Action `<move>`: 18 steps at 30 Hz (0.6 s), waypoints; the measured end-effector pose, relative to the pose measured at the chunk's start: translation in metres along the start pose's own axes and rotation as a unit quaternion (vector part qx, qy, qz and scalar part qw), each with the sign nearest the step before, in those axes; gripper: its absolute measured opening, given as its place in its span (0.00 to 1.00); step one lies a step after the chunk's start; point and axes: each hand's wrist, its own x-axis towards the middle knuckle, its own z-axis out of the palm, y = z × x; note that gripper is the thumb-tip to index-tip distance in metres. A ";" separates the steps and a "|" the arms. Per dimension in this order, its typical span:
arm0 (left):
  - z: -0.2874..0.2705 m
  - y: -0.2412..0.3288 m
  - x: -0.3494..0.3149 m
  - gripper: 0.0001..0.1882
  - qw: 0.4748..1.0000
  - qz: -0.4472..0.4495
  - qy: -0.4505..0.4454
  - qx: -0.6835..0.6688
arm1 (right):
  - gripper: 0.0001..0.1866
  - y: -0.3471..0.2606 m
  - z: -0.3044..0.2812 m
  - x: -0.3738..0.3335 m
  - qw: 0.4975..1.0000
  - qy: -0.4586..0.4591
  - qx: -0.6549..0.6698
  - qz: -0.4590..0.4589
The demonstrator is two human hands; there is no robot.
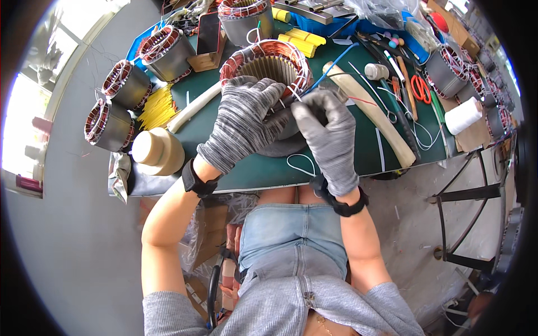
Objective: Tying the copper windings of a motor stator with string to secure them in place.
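Observation:
A motor stator (pixel 304 64) with copper windings stands upright in front of me, its rim bound with white cord. My left hand (pixel 244 117), in a grey striped glove, lies closed over its near rim, fingers bent on the windings. At the rim's right side, my gloved right hand (pixel 329 131) is closed in a pinch on white cord (pixel 295 94) that comes off the windings. Exact fingertip contact is partly hidden. A blue sleeved wire (pixel 339 57) slants up and away from beside the right fingers. Below, a loop of white cord (pixel 302 164) lies on the table.
More stators (pixel 120 126) stand at left, back and right. Yellow strips (pixel 157 109), a cream round pot (pixel 158 151) and a pale stick (pixel 193 106) lie left. Rightward are a long pale bat-shaped piece (pixel 372 115), a mallet (pixel 376 71), red scissors (pixel 420 89) and a thread spool (pixel 463 116).

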 end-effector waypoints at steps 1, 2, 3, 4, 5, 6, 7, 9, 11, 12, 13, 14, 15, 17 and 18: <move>-0.002 0.000 -0.002 0.19 1.000 0.000 -0.005 0.003 | 0.06 -0.003 0.000 -0.006 0.989 -0.001 0.127 0.074; -0.002 -0.003 -0.003 0.18 1.000 -0.007 -0.015 -0.016 | 0.05 -0.011 -0.010 -0.011 0.925 -0.067 0.315 0.201; -0.004 -0.007 -0.007 0.18 1.000 -0.013 -0.011 -0.015 | 0.05 -0.021 -0.021 -0.011 0.804 -0.129 0.485 0.318; -0.003 -0.007 -0.006 0.16 1.000 -0.009 -0.015 0.000 | 0.08 -0.026 -0.032 -0.004 0.753 -0.209 0.484 0.393; -0.002 -0.007 -0.005 0.16 1.000 -0.005 -0.019 0.014 | 0.10 -0.028 -0.037 0.007 0.685 -0.345 0.527 0.367; 0.004 -0.013 -0.006 0.16 0.998 0.051 0.042 0.001 | 0.10 -0.036 -0.035 0.015 0.711 -0.338 0.508 0.351; -0.004 0.000 -0.002 0.16 0.999 0.018 0.032 -0.039 | 0.11 -0.041 -0.030 0.023 0.738 -0.325 0.486 0.336; 0.001 -0.006 -0.010 0.15 0.999 -0.037 -0.034 -0.008 | 0.10 -0.038 -0.027 0.033 0.754 -0.380 0.481 0.237; 0.003 -0.012 -0.009 0.14 0.997 0.045 0.056 0.030 | 0.08 -0.048 -0.034 0.001 0.778 -0.329 0.452 0.287; 0.002 -0.017 -0.011 0.15 0.999 0.016 -0.014 0.031 | 0.08 -0.051 -0.040 -0.015 0.788 -0.309 0.436 0.308; -0.001 -0.019 -0.010 0.15 0.999 0.004 -0.005 0.039 | 0.08 -0.048 -0.043 -0.025 0.795 -0.293 0.416 0.330; -0.006 -0.011 -0.001 0.18 0.999 -0.023 -0.017 -0.026 | 0.07 -0.046 -0.046 -0.037 0.829 -0.253 0.382 0.321; -0.006 -0.006 0.007 0.23 0.994 -0.048 -0.032 -0.097 | 0.07 -0.041 -0.044 -0.048 0.861 -0.206 0.345 0.312; -0.011 -0.008 0.027 0.18 0.995 0.095 -0.004 -0.026 | 0.07 -0.042 -0.043 -0.049 0.844 -0.216 0.363 0.331; -0.014 -0.011 0.035 0.14 0.970 0.237 0.015 0.053 | 0.06 -0.039 -0.047 -0.045 0.822 -0.231 0.392 0.343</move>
